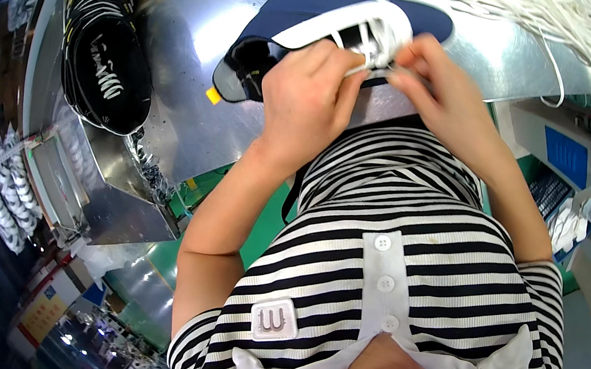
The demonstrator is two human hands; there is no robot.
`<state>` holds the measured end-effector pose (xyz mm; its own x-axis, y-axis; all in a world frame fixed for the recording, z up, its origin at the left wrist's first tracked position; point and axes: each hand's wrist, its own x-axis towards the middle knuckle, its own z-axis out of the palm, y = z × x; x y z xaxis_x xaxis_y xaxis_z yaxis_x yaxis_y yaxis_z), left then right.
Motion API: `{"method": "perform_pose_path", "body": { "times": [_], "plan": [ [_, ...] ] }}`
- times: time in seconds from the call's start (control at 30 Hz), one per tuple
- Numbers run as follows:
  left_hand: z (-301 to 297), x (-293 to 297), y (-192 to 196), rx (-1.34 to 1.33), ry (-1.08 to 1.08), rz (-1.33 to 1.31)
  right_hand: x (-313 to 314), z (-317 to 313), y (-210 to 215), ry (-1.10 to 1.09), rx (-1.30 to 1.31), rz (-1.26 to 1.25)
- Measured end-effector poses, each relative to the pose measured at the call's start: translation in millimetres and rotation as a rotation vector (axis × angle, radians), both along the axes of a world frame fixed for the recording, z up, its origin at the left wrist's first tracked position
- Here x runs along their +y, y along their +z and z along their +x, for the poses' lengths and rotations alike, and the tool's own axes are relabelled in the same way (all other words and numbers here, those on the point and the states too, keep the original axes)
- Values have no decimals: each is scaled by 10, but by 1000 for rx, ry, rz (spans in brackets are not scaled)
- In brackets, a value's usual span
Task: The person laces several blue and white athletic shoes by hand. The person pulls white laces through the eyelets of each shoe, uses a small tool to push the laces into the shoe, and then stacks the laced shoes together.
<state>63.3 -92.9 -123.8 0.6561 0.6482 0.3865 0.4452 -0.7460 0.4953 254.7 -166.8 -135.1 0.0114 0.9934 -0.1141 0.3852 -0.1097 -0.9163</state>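
The left hand [309, 100] is pressing the navy shoe upper [333, 13] against the steel bench [185, 46]; the right hand [433, 78] is pinching a white lace [371, 48] at the eyelets. Risk — a loosening pinch could let the lace slip out.

Bright overhead light, strong white glare patches on the metal table [205, 26] near the top edge, centre sharp, slight motion blur at the hands, heavy fisheye bending toward the black rim, lower-left background dim and soft, with small lamp points.
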Motion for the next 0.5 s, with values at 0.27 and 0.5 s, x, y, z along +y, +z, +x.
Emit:
{"method": "perform_pose_path", "body": {
  "times": [0.27,0.5],
  "plan": [
    [-68,-23,96,33,-66,120,217,23,479,194,-188,527],
    [-146,35,97,3,-34,179,545,-83,164,273,-482,275]
  ]
}}
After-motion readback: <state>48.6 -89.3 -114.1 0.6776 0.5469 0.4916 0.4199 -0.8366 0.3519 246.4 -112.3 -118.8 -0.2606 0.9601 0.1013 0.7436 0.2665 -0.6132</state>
